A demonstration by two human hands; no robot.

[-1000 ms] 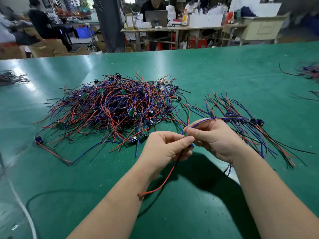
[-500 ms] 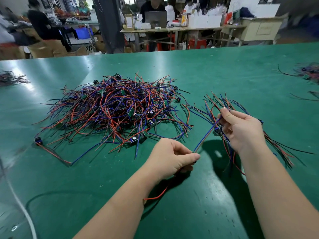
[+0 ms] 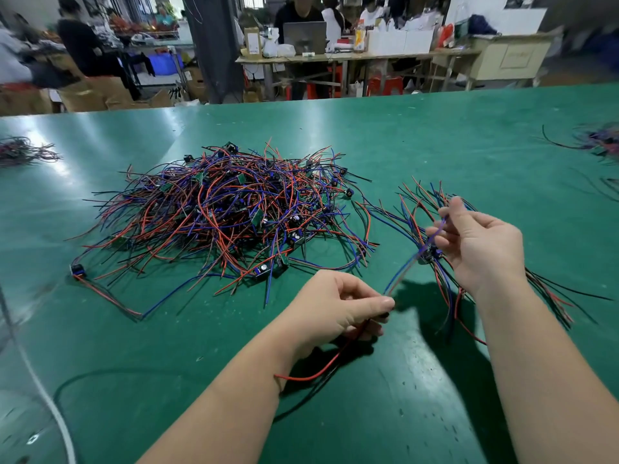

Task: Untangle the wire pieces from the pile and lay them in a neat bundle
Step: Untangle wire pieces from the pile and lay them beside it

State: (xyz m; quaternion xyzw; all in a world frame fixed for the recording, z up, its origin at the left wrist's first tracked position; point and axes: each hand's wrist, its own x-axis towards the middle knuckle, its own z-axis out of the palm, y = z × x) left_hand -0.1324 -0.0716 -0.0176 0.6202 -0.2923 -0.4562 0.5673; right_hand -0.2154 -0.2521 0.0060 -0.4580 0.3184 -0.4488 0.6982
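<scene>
A tangled pile of red, blue and black wire pieces (image 3: 227,216) with small green boards lies on the green table (image 3: 418,145), left of centre. My left hand (image 3: 338,306) pinches one end of a wire piece; its red tail (image 3: 321,371) hangs below my wrist. A blue strand (image 3: 407,262) of that piece runs up to my right hand (image 3: 475,246), which pinches it above the sorted bundle (image 3: 425,209). The bundle lies fanned out at the right, partly hidden by my right hand and forearm.
A white cable (image 3: 43,390) curves along the table's near left corner. Small heaps of wires lie at the far left edge (image 3: 23,150) and far right edge (image 3: 599,142). Beyond the table are workbenches, boxes and people.
My hands started close together on the wire piece. My right hand has slid up and to the right along the blue strand, over the bundle. My left hand has kept its pinch.
</scene>
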